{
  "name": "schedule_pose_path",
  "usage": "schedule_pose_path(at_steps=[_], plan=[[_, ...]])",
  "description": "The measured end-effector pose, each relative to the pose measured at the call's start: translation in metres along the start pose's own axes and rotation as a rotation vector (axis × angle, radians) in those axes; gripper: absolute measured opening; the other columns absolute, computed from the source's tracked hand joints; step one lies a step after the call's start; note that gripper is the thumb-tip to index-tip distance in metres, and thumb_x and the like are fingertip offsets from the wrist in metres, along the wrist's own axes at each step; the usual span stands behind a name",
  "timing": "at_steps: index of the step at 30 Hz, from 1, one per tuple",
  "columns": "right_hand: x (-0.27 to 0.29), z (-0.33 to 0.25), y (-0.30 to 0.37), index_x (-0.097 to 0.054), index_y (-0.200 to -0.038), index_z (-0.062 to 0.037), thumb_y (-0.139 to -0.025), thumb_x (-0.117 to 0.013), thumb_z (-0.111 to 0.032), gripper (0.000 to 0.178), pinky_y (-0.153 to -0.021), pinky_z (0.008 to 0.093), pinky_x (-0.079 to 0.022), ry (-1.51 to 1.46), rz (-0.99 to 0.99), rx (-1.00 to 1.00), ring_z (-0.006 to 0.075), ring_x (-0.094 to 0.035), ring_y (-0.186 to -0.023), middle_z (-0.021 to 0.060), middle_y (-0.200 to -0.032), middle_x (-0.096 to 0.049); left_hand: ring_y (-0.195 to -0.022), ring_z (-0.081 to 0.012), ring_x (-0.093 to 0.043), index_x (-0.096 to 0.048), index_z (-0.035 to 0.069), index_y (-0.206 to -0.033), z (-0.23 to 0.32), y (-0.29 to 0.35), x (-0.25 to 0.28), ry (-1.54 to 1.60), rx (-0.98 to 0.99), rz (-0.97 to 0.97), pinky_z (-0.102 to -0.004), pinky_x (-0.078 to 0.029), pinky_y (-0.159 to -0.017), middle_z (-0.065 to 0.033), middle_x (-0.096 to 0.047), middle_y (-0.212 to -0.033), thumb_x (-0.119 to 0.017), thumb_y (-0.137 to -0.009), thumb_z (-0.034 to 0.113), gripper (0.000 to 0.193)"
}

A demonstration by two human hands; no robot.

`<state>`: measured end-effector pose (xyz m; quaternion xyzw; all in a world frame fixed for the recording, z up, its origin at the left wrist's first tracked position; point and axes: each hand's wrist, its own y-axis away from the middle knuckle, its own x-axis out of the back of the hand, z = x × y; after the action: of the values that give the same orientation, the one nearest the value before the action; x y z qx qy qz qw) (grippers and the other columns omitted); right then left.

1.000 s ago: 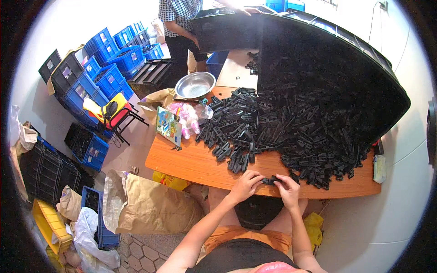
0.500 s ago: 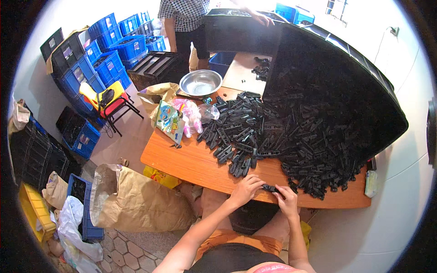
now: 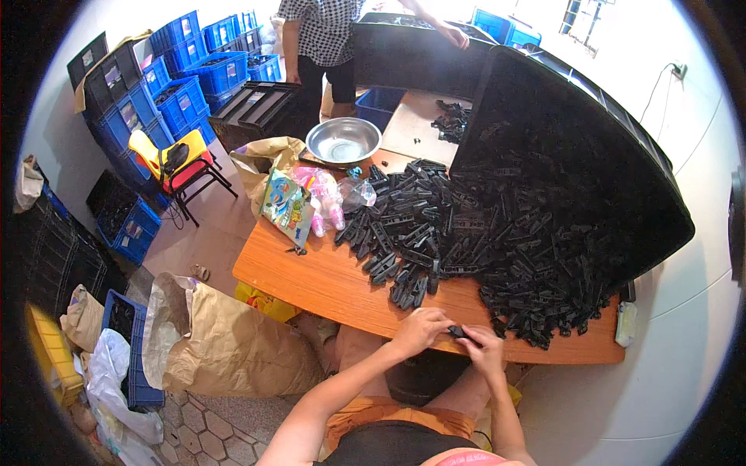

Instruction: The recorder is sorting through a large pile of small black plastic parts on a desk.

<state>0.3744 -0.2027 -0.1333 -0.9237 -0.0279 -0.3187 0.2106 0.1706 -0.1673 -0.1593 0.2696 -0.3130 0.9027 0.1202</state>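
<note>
Just over the table's near edge, my left hand (image 3: 420,331) and my right hand (image 3: 485,349) meet around one small, long black plastic part (image 3: 458,332). The right fingers pinch one end of it; the left fingers close in on the other end, partly hiding it. Beyond my hands spreads a big heap of similar black parts (image 3: 412,225) on the orange-brown wooden table (image 3: 311,283). More of them spill from a large black bin (image 3: 575,147) tipped toward me on the right.
A steel bowl (image 3: 343,140), a picture booklet (image 3: 286,208) and a pink plastic bag (image 3: 320,194) sit on the table's left. An open brown paper sack (image 3: 233,342) stands below. Blue crates (image 3: 183,105) line the left wall. Another person (image 3: 322,39) stands behind the table.
My view has shifted slightly. The black part has turned from lying level between my hands to a tilt, and my hands have drawn closer together around it.
</note>
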Motion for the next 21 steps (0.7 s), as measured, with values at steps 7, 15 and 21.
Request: schedule_pose_path(at_steps=[7,15,21], plan=[[-0.008,-0.009,-0.002,-0.070,-0.102,-0.0005,-0.071,-0.076,-0.001,0.032,-0.077,0.0328,-0.053,-0.031,0.052,-0.101,0.0268,-0.067,-0.089,0.0167,-0.097,-0.069,-0.097,-0.0276,-0.061,-0.067,0.007,-0.107,0.002,-0.002,0.002,0.021,0.011,-0.036,-0.0382,-0.046,-0.088,-0.0097,-0.064,-0.103,-0.065,-0.081,0.006,0.026],[0.017,-0.004,0.016,-0.073,-0.100,-0.0082,-0.067,-0.080,-0.007,0.034,-0.091,0.0377,-0.048,-0.020,-0.277,0.187,0.0251,-0.060,-0.108,0.0055,-0.097,-0.070,-0.119,-0.0340,-0.044,-0.061,0.006,-0.117,0.011,-0.001,-0.006,-0.207,0.090,0.336,-0.0435,-0.039,-0.099,-0.0151,-0.049,-0.126,-0.064,-0.082,0.007,0.035],[0.031,-0.013,0.016,-0.068,-0.106,-0.0038,-0.076,-0.075,-0.008,0.031,-0.088,0.0367,-0.048,0.111,0.085,-0.074,0.0301,-0.060,-0.103,0.0152,-0.113,-0.060,-0.123,-0.0320,-0.043,-0.061,0.003,-0.115,0.011,-0.001,-0.011,-0.551,0.196,0.294,-0.0435,-0.032,-0.107,-0.0133,-0.051,-0.126,-0.063,-0.080,0.007,0.035]])
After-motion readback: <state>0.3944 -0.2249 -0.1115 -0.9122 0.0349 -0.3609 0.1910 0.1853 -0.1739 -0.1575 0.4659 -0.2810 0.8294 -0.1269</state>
